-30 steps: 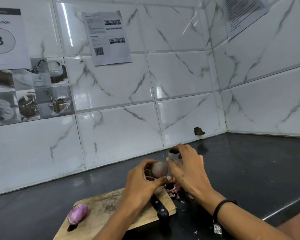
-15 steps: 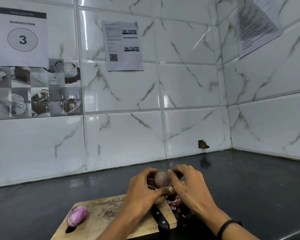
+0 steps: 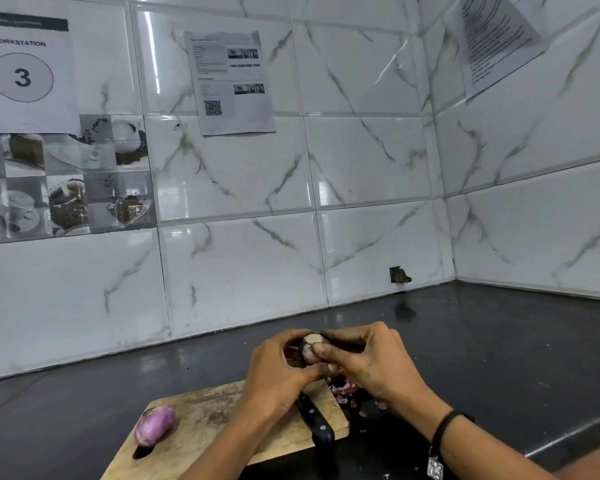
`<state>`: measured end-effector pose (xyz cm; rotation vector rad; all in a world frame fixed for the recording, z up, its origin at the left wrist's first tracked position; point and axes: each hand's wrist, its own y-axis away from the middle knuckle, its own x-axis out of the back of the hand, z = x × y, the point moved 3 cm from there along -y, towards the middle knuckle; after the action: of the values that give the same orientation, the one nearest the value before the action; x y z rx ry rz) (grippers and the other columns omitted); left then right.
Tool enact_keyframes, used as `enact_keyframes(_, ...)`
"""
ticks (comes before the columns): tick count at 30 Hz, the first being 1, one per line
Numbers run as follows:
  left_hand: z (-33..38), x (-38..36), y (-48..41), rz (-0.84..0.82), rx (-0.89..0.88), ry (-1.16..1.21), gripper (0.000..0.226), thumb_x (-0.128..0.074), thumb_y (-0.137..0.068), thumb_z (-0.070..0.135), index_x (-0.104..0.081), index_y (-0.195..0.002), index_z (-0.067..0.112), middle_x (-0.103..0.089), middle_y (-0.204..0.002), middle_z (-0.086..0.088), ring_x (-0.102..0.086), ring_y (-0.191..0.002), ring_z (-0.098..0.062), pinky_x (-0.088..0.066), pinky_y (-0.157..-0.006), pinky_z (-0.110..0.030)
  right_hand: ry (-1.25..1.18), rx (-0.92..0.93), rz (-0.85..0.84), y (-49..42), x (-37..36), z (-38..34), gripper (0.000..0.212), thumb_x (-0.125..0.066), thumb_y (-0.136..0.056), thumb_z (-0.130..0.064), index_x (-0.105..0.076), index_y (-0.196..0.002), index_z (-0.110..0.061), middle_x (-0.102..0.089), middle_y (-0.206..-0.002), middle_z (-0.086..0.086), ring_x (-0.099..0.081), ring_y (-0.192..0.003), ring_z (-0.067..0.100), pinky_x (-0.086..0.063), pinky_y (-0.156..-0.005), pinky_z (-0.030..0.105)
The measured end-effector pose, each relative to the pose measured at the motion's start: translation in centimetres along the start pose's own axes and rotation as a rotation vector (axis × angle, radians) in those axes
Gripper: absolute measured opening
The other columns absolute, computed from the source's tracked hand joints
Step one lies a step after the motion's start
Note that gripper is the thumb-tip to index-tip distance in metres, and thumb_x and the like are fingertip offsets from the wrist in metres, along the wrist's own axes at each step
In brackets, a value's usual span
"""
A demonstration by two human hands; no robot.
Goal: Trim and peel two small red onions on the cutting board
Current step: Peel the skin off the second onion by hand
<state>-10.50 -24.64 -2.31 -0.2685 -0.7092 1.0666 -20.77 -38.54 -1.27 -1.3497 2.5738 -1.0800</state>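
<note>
A red onion [image 3: 308, 349] is held above the cutting board [image 3: 208, 415], the left hand [image 3: 278, 374] curled round it and the right hand [image 3: 373, 362] pinching its top. A second onion [image 3: 154, 426] lies at the board's left end, a knife [image 3: 317, 426] at its right.

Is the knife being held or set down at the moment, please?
Set down: the knife lies on the cutting board, while the left hand and right hand both grip the onion above it.

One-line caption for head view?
Left hand and right hand grip a red onion over the cutting board; second onion and knife lie on it.
</note>
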Motion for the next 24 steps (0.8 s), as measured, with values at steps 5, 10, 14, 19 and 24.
enact_keyframes(5, -0.01, -0.17, 0.25, -0.022, 0.022, -0.005, 0.068, -0.098, -0.050, 0.044, -0.073, -0.112, 0.029, -0.077, -0.098, 0.013, -0.072, -0.092, 0.000, -0.059, -0.091, -0.030, 0.023, -0.018, 0.109, -0.38, 0.49, 0.59, 0.010, -0.081, -0.085, -0.025, -0.082, -0.094, -0.019, -0.078, -0.082, -0.010, -0.070, -0.081, -0.006, -0.052, -0.070, 0.008)
enact_keyframes(10, 0.27, -0.12, 0.34, -0.009, 0.011, 0.007, 0.063, -0.098, -0.054, 0.037, -0.072, -0.111, 0.032, -0.076, -0.099, 0.014, -0.071, -0.089, 0.004, -0.057, -0.084, -0.018, 0.096, 0.039, 0.103, -0.34, 0.18, 0.58, 0.009, -0.074, -0.092, -0.026, -0.081, -0.091, -0.020, -0.077, -0.080, -0.012, -0.069, -0.081, -0.007, -0.053, -0.073, 0.009)
enact_keyframes(14, 0.25, 0.02, 0.34, 0.002, 0.016, 0.018, 0.065, -0.098, -0.052, 0.038, -0.071, -0.112, 0.031, -0.076, -0.099, 0.015, -0.071, -0.091, 0.003, -0.058, -0.087, -0.021, 0.114, 0.095, 0.088, -0.32, 0.08, 0.35, 0.012, -0.071, -0.094, -0.026, -0.080, -0.090, -0.020, -0.076, -0.080, -0.012, -0.070, -0.080, -0.004, -0.055, -0.074, 0.014)
enact_keyframes(19, -0.16, 0.11, 0.10, 0.031, 0.029, 0.011, 0.068, -0.098, -0.052, 0.039, -0.072, -0.114, 0.030, -0.076, -0.100, 0.014, -0.071, -0.092, 0.001, -0.059, -0.089, -0.027, 0.182, 0.136, 0.059, -0.06, -0.18, 0.06, 0.016, -0.065, -0.095, -0.024, -0.080, -0.091, -0.018, -0.076, -0.079, -0.009, -0.070, -0.078, 0.001, -0.056, -0.075, 0.022)
enact_keyframes(24, -0.18, 0.24, 0.02, 0.037, 0.015, -0.025, 0.066, -0.097, -0.055, 0.042, -0.072, -0.115, 0.031, -0.075, -0.101, 0.015, -0.069, -0.092, 0.004, -0.057, -0.086, -0.020, 0.225, 0.163, 0.051, 0.08, -0.18, 0.02, 0.019, -0.063, -0.096, -0.027, -0.079, -0.090, -0.018, -0.076, -0.079, -0.007, -0.070, -0.078, 0.004, -0.057, -0.076, 0.029)
